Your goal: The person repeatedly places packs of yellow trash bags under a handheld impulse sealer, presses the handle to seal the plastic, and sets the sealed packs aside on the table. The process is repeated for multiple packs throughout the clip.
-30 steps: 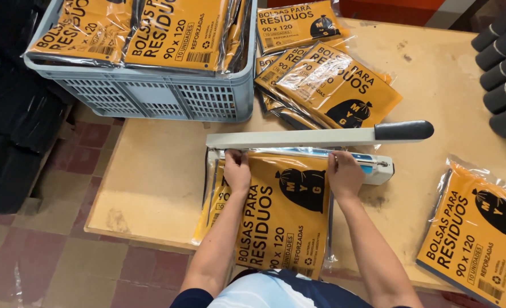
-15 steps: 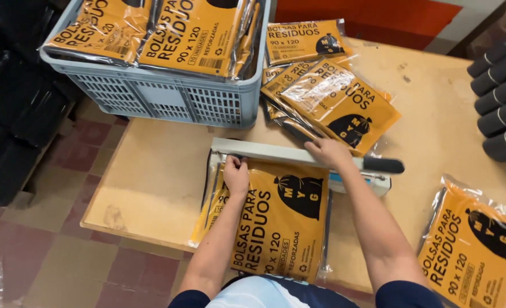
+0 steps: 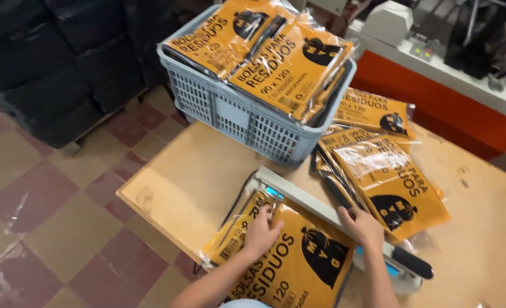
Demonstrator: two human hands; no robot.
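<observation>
An orange packet in clear wrap [image 3: 298, 262] lies on the wooden table [image 3: 207, 171] with its top edge under the arm of a grey heat sealer [image 3: 316, 208]. My left hand [image 3: 261, 231] rests flat on the packet near the sealer bar. My right hand [image 3: 362, 225] presses down on the sealer's arm, which is lowered; its black handle [image 3: 413, 262] sticks out to the right.
A grey plastic crate [image 3: 253, 122] heaped with orange packets stands at the table's far side. A loose pile of the same packets [image 3: 384, 177] lies right of the sealer. Tiled floor lies to the left, machines on an orange-fronted counter [image 3: 452, 108] behind.
The sealer arm, raised a second ago, has come down onto the packet under my right hand. My left hand stays on the packet. The view has swung leftward.
</observation>
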